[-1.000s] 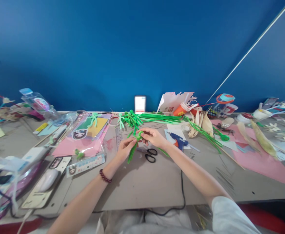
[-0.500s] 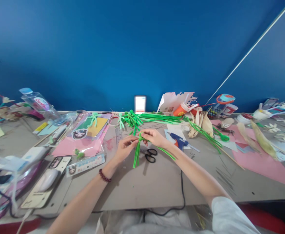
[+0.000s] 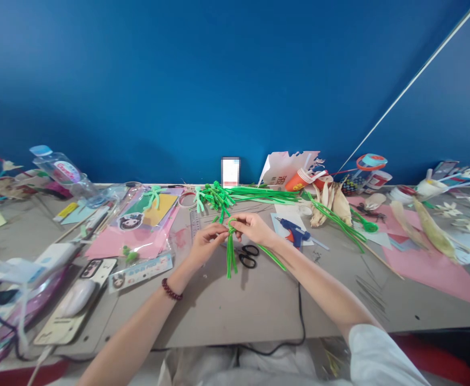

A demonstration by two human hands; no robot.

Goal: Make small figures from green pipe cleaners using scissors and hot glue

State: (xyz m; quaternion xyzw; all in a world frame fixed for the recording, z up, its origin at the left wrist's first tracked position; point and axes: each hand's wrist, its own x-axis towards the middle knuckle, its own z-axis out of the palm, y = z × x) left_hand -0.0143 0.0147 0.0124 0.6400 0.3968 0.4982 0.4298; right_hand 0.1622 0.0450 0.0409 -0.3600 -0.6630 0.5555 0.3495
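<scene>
Between my two hands hangs a bunch of green pipe cleaners [image 3: 230, 258], gathered at the top with the stems pointing down toward me. My left hand [image 3: 209, 241] pinches the gathered part from the left. From the other side my right hand [image 3: 254, 227] is closed on the same spot, its fingertips partly hiding the top. One more green strand shows below my right wrist. Just beneath the hands, black-handled scissors [image 3: 248, 256] lie on the table. Behind them is a pile of bent green pipe cleaners [image 3: 216, 195].
A blue glue gun [image 3: 295, 231] lies right of my right hand, and straight green pipe cleaners [image 3: 265, 194] lie at the back. A phone [image 3: 230, 171] stands against the blue wall. Left are pink papers [image 3: 106, 244] and a white mouse [image 3: 81, 296]; dried husks [image 3: 331, 208] lie right.
The hanging stems of the pipe cleaner bunch have swung slightly to the right and now hang nearly straight. Both hands keep their grip in almost the same place.
</scene>
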